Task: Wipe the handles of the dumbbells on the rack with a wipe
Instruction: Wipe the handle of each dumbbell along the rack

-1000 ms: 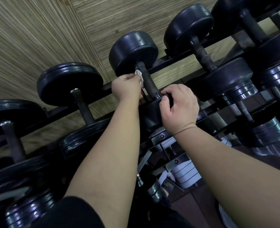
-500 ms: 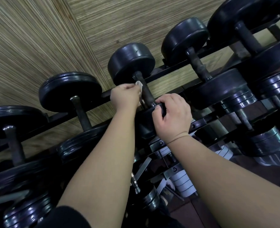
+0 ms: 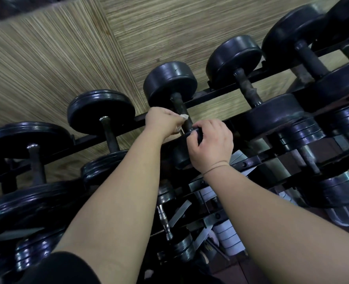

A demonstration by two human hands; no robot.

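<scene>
A black dumbbell (image 3: 170, 83) lies across the top tier of the rack (image 3: 220, 93), in the middle of the row. My left hand (image 3: 162, 124) grips a small white wipe (image 3: 183, 116) and holds it against the left side of the dumbbell's dark handle (image 3: 181, 110). My right hand (image 3: 211, 145) curls over the near weight head of the same dumbbell, just below the handle. Most of the wipe is hidden inside my left fist.
More black dumbbells sit on the top tier to the left (image 3: 102, 111) and right (image 3: 234, 58). Lower tiers hold plate-style dumbbells (image 3: 341, 189) and a chrome handle (image 3: 163, 220). A wood-patterned floor (image 3: 67, 58) lies behind the rack.
Both hands stay on the same dumbbell. My left hand with the wipe has slid slightly down the handle toward the near head, and the camera view has shifted.
</scene>
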